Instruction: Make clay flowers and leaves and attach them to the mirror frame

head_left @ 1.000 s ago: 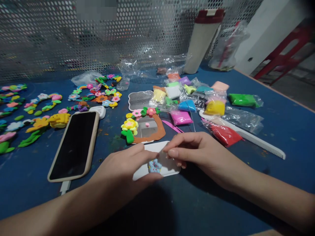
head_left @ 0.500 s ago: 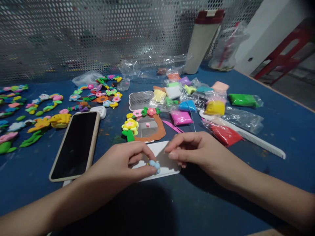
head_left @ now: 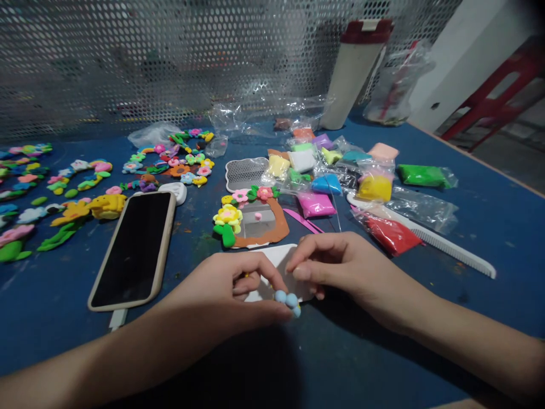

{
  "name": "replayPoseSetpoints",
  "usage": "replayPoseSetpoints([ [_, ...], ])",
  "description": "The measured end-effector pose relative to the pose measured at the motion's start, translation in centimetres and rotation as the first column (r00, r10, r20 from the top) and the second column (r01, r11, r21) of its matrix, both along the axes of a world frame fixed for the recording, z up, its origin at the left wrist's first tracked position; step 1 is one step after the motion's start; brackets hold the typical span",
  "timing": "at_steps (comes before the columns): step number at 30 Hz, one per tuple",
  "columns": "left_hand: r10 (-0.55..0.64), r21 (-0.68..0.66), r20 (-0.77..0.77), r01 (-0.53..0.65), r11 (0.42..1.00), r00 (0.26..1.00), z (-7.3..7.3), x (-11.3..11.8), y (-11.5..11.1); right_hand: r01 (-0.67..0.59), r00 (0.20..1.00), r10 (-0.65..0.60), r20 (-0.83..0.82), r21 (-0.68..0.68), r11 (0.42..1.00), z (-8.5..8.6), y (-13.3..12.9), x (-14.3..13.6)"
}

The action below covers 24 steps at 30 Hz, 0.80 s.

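Observation:
Between the thumb and forefinger of my left hand is a small clay flower made of light blue balls with a bit of yellow. My right hand is close beside it, thumb and forefinger pinched together; whatever they may hold is hidden. Beneath both hands lies a white board, partly covered. Just beyond it is a mirror with a brown clay border and pink, yellow and green clay flowers and leaves around its edge. A tiny pink piece of clay shows at its middle.
A phone with a cable lies left, near many clay-decorated pieces. Bagged coloured clay, a pink clay knife and a white comb lie right. A tumbler stands by the perforated metal panel.
My left hand has moved slightly right and nearer to me with the blue flower, turning it so more blue balls show. My right hand stays pinched in nearly the same place.

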<state>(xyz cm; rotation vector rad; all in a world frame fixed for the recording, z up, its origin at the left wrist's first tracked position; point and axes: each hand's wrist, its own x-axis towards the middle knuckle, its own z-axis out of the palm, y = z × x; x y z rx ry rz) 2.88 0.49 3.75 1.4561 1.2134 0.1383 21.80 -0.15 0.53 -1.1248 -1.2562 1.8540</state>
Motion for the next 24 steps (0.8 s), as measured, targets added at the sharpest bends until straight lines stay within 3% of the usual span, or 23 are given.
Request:
replayPoseSetpoints([
  [6,0.039,-0.101,0.023,-0.037,0.994,0.999,0.2,0.5,-0.5,0.022,0.992,-0.038,-0.118,-0.133,0.991,0.0,0.3,-0.1],
  [10,0.041,-0.069,0.023,-0.039,0.997,0.999,-0.2,0.5,-0.2,0.028,0.968,-0.080,-0.239,-0.214,0.976,0.1,0.6,0.0],
  [15,0.032,-0.024,0.026,-0.032,0.999,0.999,-0.7,0.4,0.4,0.008,0.929,-0.078,-0.361,-0.191,0.982,0.2,0.5,0.3],
  [20,0.014,-0.024,0.016,-0.014,1.000,1.000,-0.6,0.4,0.5,-0.008,0.920,-0.022,-0.390,-0.075,0.997,0.1,0.3,0.3],
  [22,0.003,-0.004,0.002,-0.003,1.000,1.000,-0.5,0.3,0.4,-0.018,0.949,0.038,-0.313,0.069,0.997,0.0,0.1,0.2],
  [24,-0.028,0.022,-0.031,0.029,0.999,0.999,-0.5,0.1,0.3,-0.060,0.991,0.091,-0.094,0.292,0.955,0.0,0.0,0.1],
])
